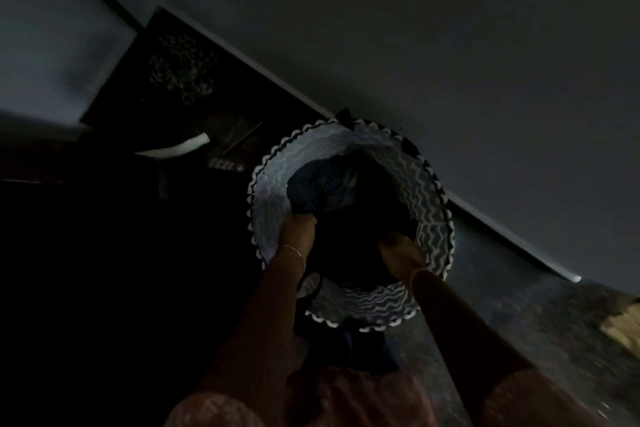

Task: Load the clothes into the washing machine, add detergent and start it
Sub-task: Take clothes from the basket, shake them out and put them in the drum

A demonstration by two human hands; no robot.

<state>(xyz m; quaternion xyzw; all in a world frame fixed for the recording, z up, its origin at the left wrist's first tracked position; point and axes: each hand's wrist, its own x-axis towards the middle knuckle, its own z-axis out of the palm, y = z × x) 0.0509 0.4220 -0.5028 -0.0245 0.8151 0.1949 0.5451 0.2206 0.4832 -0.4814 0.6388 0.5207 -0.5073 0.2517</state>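
Observation:
In a dim room a round laundry basket with a wavy black-and-white pattern stands on the floor by a wall. Dark clothes lie inside it, a bluish piece on top. My left hand reaches in at the basket's left side and grips the dark cloth. My right hand is inside at the right, its fingers sunk into the dark clothes; how it holds them is lost in shadow. No washing machine or detergent is in view.
A grey wall with a pale skirting strip runs diagonally behind the basket. A dark cabinet or opening with a patterned item sits at upper left. Speckled floor extends to the right. The left side is too dark to read.

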